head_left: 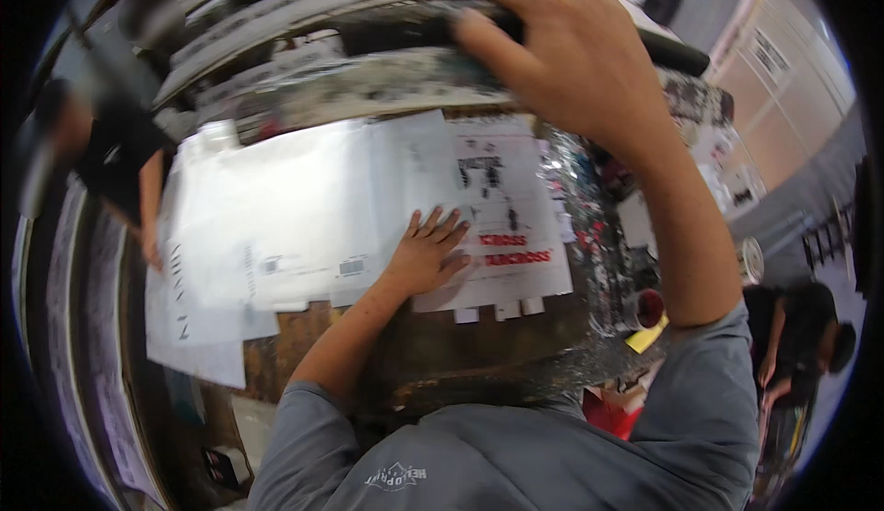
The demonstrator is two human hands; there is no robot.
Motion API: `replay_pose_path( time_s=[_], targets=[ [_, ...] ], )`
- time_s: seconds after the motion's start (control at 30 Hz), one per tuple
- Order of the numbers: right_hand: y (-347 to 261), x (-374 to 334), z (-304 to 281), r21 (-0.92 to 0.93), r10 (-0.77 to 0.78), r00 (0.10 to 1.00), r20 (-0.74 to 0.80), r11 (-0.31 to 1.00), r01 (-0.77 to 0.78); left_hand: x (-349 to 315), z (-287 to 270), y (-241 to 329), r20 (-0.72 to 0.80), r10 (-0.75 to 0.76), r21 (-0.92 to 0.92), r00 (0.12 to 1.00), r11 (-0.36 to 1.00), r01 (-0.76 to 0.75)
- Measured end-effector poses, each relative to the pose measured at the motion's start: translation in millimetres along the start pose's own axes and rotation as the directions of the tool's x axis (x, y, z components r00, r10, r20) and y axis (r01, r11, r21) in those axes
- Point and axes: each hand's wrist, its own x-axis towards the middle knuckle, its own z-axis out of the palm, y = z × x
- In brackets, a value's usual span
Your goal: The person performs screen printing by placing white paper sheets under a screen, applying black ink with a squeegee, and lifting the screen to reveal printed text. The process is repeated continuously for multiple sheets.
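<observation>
My left hand (pixel 429 255) lies flat with its fingers spread on a white sheet (pixel 543 276) printed in black and red. Its fingertips reach toward the overlapping edge of pale, glossy plastic sheets (pixel 304 198), which cover the middle and left of the worktable (pixel 442 350). Higher up, my right hand (pixel 580 60) is raised and slightly blurred. Its thumb and fingers close around a long dark bar (pixel 681 53) that crosses the far side of the table; some fingers are hidden. Below the bar runs a stained, paint-marked strip (pixel 368 83).
A cup with dark red contents (pixel 645 308) and a yellow scrap (pixel 648 335) sit at the table's right side, beside crumpled clear film (pixel 599 198). A person in black (pixel 115 156) stands at the left; another (pixel 801 336) works at lower right. Long printed rails (pixel 69 327) run along the left.
</observation>
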Motion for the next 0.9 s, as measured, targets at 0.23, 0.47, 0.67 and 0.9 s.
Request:
replay_pose_path(
  time_s=[0.23, 0.47, 0.67, 0.9],
  targets=[
    [-1.2, 29.9, -18.9, -0.104, 0.170, 0.938, 0.302, 0.984, -0.145, 94.2, 65.1, 97.3, -0.173, 0.142, -0.080, 0.975, 0.984, -0.157],
    [28.5, -9.5, 18.7, -0.058, -0.019, 1.000, 0.015, 0.998, 0.020, 68.9, 32.2, 113.4, -0.187, 0.059, -0.111, 0.981, 0.990, -0.081],
    [9.0, -11.2, 5.8, -0.050, 0.060, 0.998, -0.015, 0.997, -0.060, -51.3, -3.9, 65.6, -0.130, -0.356, 0.032, 0.926, 0.931, 0.362],
    [-22.5, 17.1, -30.0, -0.032, 0.353, 0.887, 0.298, 0.932, -0.360, -82.3, 5.8, 46.3, -0.092, -0.286, 0.040, 0.954, 0.956, 0.290]
  ],
)
